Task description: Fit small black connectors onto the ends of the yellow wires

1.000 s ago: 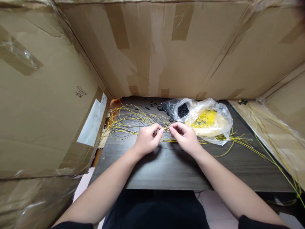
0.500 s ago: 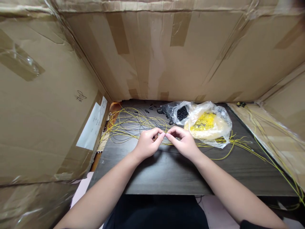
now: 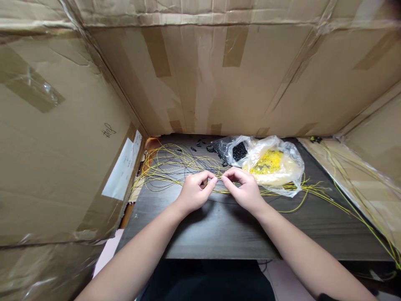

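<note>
Nearest, two bare forearms reach over the near edge of a dark wood-grain desk [image 3: 219,234]. Cardboard walls [image 3: 62,159] patched with brown tape enclose the desk on the left, far and right sides; a white label [image 3: 120,171] is stuck to the left wall. At mid-desk, the left hand [image 3: 196,192] and right hand [image 3: 242,188] meet fingertip to fingertip, each pinching thumb against forefinger; what they grip is too small to make out, though it lies at the thin yellow wires [image 3: 169,163]. These wires, mixed with thin black ones, loop in a loose tangle left of and beyond the hands and trail rightward across the desk. Farther right, just beyond the right hand, lies a clear bag of yellow pieces [image 3: 272,163], touching a smaller bag of black pieces [image 3: 238,150]. Loose black bits [image 3: 197,144] are scattered near the far wall.
</note>
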`<action>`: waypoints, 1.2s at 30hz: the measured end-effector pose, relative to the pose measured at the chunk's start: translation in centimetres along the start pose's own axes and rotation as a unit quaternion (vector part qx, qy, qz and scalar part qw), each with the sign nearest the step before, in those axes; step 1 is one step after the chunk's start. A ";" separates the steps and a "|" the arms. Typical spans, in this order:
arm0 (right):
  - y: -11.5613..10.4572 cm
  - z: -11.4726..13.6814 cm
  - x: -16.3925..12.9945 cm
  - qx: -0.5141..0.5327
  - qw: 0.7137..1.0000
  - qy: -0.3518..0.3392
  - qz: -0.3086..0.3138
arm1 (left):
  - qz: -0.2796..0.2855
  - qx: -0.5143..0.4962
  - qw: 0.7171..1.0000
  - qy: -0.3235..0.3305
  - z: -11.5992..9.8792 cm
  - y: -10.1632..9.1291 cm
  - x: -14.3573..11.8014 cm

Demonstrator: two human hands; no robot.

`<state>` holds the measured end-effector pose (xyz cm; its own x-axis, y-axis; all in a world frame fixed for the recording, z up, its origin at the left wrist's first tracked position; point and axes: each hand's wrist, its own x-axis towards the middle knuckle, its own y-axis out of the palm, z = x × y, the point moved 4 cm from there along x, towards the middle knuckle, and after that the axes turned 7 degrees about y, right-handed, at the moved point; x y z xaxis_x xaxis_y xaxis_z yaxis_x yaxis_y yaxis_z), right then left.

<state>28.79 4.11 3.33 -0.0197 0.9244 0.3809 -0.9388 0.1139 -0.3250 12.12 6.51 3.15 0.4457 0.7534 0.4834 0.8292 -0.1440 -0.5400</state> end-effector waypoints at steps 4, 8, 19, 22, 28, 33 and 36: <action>-0.2 0.2 0.0 0.001 1.000 -0.007 -0.005 | -0.005 0.004 1.000 0.009 -0.2 -0.1 0.0; -0.3 0.1 -0.1 -0.014 1.000 -0.021 0.011 | -0.007 0.009 1.000 0.016 -0.1 -0.1 0.0; 0.0 -0.1 -0.3 -0.158 0.981 -0.109 0.031 | 0.023 0.075 0.996 0.040 -0.5 0.0 0.0; 0.1 -0.3 -0.3 -0.178 0.978 -0.105 0.034 | 0.035 0.109 0.992 0.053 -0.6 0.0 0.0; 0.5 -0.5 -0.4 -0.194 0.973 -0.112 0.059 | 0.076 0.187 0.973 0.113 -0.8 0.2 -0.3; 0.5 -0.5 -0.2 -0.244 0.959 -0.115 0.081 | 0.082 0.207 0.964 0.145 -0.9 0.3 -0.2; 0.7 -0.8 -0.3 -0.255 0.956 -0.108 0.100 | 0.086 0.201 0.966 0.140 -0.8 0.2 -0.2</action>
<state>28.37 4.22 2.32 -0.3037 0.8560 0.4184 -0.6201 0.1558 -0.7689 12.50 5.79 3.50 0.6853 0.5299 0.4996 0.5616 0.0521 -0.8257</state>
